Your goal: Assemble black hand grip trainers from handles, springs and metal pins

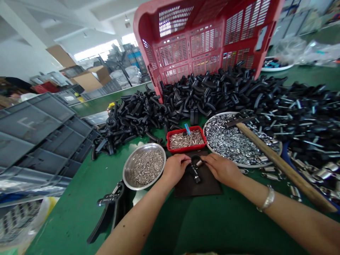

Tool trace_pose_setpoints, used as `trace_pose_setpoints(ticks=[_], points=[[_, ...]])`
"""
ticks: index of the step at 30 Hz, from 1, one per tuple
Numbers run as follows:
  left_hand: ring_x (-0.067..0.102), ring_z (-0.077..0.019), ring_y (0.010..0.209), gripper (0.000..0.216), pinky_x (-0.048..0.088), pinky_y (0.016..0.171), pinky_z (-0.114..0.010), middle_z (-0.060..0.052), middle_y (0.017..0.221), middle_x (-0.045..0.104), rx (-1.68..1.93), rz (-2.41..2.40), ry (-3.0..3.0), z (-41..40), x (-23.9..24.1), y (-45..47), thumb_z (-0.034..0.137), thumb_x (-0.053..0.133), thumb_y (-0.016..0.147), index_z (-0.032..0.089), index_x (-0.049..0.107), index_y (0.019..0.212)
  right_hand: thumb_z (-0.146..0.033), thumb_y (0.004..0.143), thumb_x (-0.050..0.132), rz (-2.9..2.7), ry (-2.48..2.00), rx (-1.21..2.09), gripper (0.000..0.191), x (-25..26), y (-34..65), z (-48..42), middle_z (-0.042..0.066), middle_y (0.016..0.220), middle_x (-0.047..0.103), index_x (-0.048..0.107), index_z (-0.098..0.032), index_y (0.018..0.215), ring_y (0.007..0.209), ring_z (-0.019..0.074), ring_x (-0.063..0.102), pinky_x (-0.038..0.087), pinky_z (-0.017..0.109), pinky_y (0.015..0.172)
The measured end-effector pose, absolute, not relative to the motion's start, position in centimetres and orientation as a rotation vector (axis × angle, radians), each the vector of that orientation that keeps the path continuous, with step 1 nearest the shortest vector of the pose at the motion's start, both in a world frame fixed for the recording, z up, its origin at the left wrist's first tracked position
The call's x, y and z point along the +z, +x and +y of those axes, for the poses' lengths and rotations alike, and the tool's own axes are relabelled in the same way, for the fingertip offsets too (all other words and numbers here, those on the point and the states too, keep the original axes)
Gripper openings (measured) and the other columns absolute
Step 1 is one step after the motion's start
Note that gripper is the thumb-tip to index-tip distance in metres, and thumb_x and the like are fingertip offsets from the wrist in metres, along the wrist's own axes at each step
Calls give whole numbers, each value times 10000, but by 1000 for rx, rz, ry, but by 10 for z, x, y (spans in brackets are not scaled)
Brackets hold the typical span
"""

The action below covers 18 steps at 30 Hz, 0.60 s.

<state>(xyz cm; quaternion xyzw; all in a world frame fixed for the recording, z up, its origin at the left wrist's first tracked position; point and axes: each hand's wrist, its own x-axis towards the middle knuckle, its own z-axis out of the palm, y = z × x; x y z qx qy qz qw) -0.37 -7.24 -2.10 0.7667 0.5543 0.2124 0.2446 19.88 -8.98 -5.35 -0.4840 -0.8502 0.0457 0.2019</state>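
On the dark square pad (183,189) lies a black hand grip part (197,178) with a metal coil spring (199,163) at its upper right. My left hand (175,169) comes in from the left, thumb and forefinger pinched at the part's edge; anything between the fingertips is too small to name. From the other side my right hand (223,169) has its fingers closed on the black part beside the spring. A finished-looking black hand grip (114,205) with a spring rests at the left, near my left forearm.
A steel bowl (126,173) of small metal pieces and a red tray (186,150) of pins stand around the pad. A wooden-handled hammer (276,156) lies across a white basin (240,165) of metal parts. Black handles (193,92) spill from a tipped red crate (154,46).
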Motion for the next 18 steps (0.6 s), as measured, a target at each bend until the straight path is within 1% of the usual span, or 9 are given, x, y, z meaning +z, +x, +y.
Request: trace_pose_setpoints(ticks=[3,6,9,11,12,14,15,18], points=[[580,-136,799,152,427,750,-235,2,837,648,454,1585,2263,-73,-17,-4,254,497,815,217,642,844,-172,840,394,-2377,-1362,114,295,-54,199,-89,73,921,596,549,-175,1092,847,158,581,463,260,733],[577,-152,779,177,432,714,-252,-22,842,620,272,1655,2434,-75,-10,2,257,452,838,211,620,865,-186,849,387,-2369,-1367,119,296,-55,199,-89,72,927,598,547,-179,1098,852,155,580,462,261,738],[567,-160,739,211,434,664,-264,-39,833,592,74,1670,2605,-81,-5,10,202,393,855,191,603,863,-196,861,368,-2368,-1356,128,308,-55,201,-90,78,930,598,548,-170,1110,851,156,580,463,270,749],[557,-164,754,229,434,663,-268,-42,843,584,6,1655,2671,-86,-6,12,171,373,858,190,601,873,-191,862,362,-2388,-1354,103,326,-56,202,-92,81,939,598,538,-166,1135,843,157,580,464,273,747],[550,-169,784,230,436,673,-271,-40,862,583,14,1650,2691,-89,-7,12,183,375,862,198,601,898,-183,858,364,-2407,-1356,79,338,-56,202,-93,85,948,599,529,-165,1153,846,160,579,465,275,744],[526,-189,866,239,439,705,-287,-43,928,579,97,1666,2719,-98,-11,10,278,395,868,221,589,995,-159,845,371,-2456,-1372,18,371,-54,202,-95,90,969,602,507,-177,1190,873,170,571,466,277,733],[510,-203,905,284,439,729,-303,-48,972,572,154,1675,2729,-102,-13,8,355,408,859,231,570,1057,-152,840,375,-2485,-1387,-8,390,-51,201,-95,90,978,604,494,-190,1209,888,175,567,467,274,722],[468,-246,980,594,411,834,-386,-76,1075,539,295,1672,2738,-113,-19,1,620,441,738,227,506,1180,-191,838,393,-2577,-1427,-38,394,-35,205,-95,73,1022,603,489,-257,1214,896,177,567,472,263,683]])
